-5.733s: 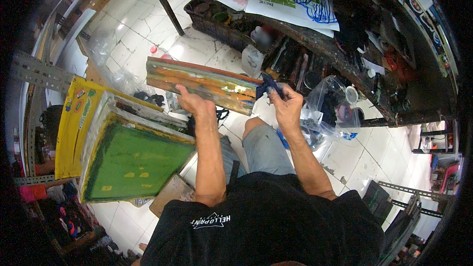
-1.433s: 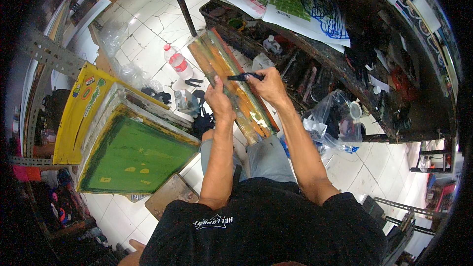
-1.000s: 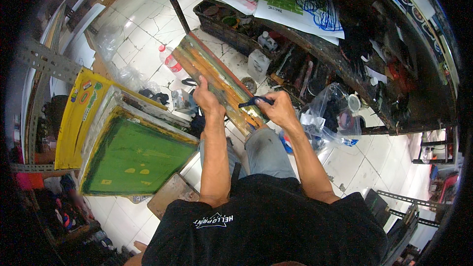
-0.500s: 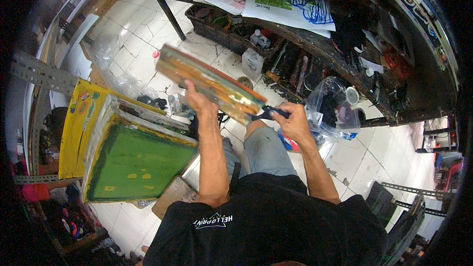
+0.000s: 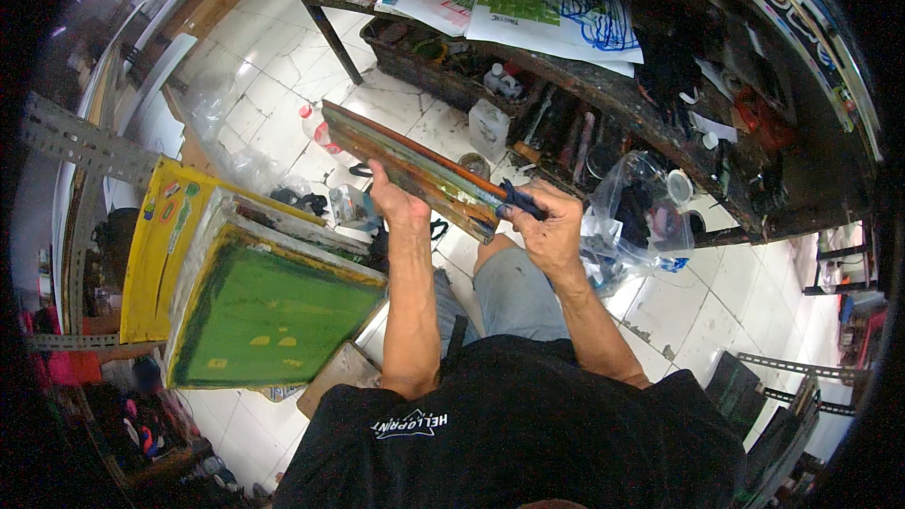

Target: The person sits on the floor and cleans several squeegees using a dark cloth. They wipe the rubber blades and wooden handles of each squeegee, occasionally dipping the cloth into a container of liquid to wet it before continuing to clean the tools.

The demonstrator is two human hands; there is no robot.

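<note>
A long screen-printing squeegee [image 5: 415,172] slants in front of me, its paint-stained wooden body edged by an orange-red strip. My left hand [image 5: 398,200] is closed around its lower side near the middle, thumb up along the face. In my right hand [image 5: 550,226] is a dark blue tool handle [image 5: 519,200], its head meeting the squeegee's right end at the coloured edge. Most of that tool is hidden, so I cannot make out its exact kind. To the left, a screen frame [image 5: 273,306] with green mesh leans beside a yellow sheet [image 5: 156,254].
A dark workbench [image 5: 584,90] carries printed paper sheets [image 5: 556,9]. Below it are a crate [image 5: 415,61] and a white jug [image 5: 488,125]. Clear plastic bags [image 5: 641,198] lie to the right. A red-capped bottle [image 5: 320,132] stands on the tiled floor beyond the squeegee.
The squeegee has shifted slightly right and down and turned a little. My right hand has drawn closer to its right end, with the blue handle now up against the coloured edge.
</note>
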